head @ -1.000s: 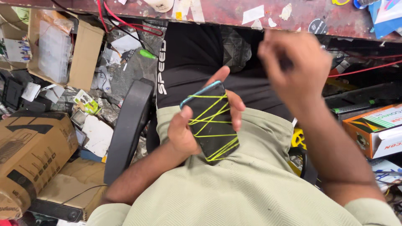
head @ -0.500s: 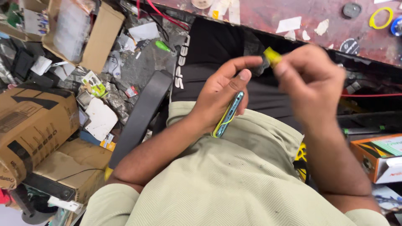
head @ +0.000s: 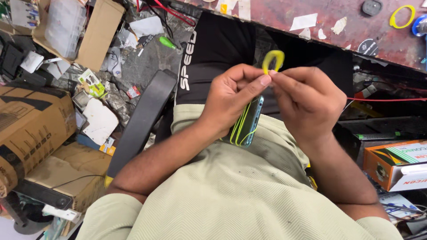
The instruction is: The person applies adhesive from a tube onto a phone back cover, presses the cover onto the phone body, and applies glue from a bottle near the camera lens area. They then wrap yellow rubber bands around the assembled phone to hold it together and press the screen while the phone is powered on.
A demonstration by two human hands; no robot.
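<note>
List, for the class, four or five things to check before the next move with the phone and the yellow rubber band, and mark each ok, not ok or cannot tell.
1. Phone gripped firmly in the left hand: ok, palm and fingers wrap it, edge-on to the camera.
2. Loose yellow rubber band held: ok, pinched between left thumb and right hand, its loop standing above the fingers.
3. Bands already on the phone sit flat: cannot tell, only their edges show.
4. Screen undamaged: cannot tell, its face is turned away.
5. Both hands over the lap, above the green shirt: ok.
</note>
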